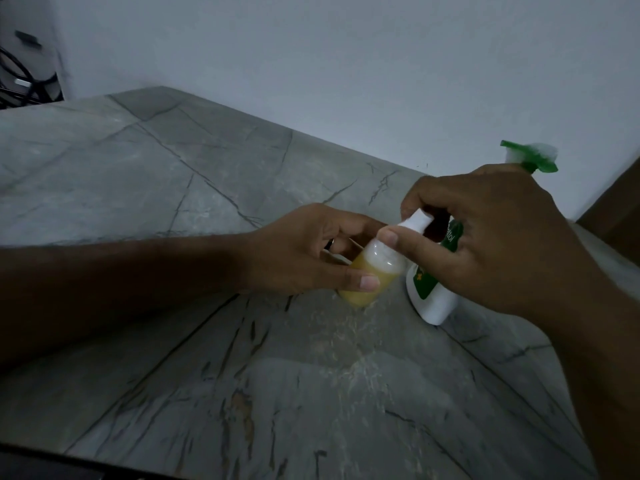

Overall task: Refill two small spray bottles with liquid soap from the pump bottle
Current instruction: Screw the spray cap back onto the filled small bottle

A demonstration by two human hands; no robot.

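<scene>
Head view: one wide downward look at both hands, at about 3 o'clock of centre in the picture.
Task's thing: small clear plastic spray bottle [367, 271], roughly two-thirds full of yellow-orange liquid soap, its base touching or just above the grey veined stone countertop [173, 188]; I cannot tell which.
Long axis: tilted, base toward 7 o'clock, neck and top toward 1 o'clock.
White spray cap [415, 221]: sits at the bottle's upper end, apparently on the neck; whether it is threaded home is hidden by the fingers.
Left hand [311, 251]: comes in from 9 o'clock and grips the bottle's body, thumb across the near side, fingers curled round the far side.
Right hand [495, 237]: comes in from 4 o'clock and pinches the white spray cap, thumb on the near side, forefinger over the top.
Key relation: the cap lies at the 1 o'clock end of the axis, directly inside the right hand's pinch, so any turning would run about that tilted axis while the left hand braces the body.
Step, as a judgement: screwing the cap on or off; I cannot tell which.
White pump bottle with green label and green pump head [433, 289]: upright, just beside the spray bottle at 3 o'clock, partly behind the right hand.
Second spray bottle: not visible.
Beyond: plain pale wall [346, 64] from 10 to 2 o'clock.
</scene>
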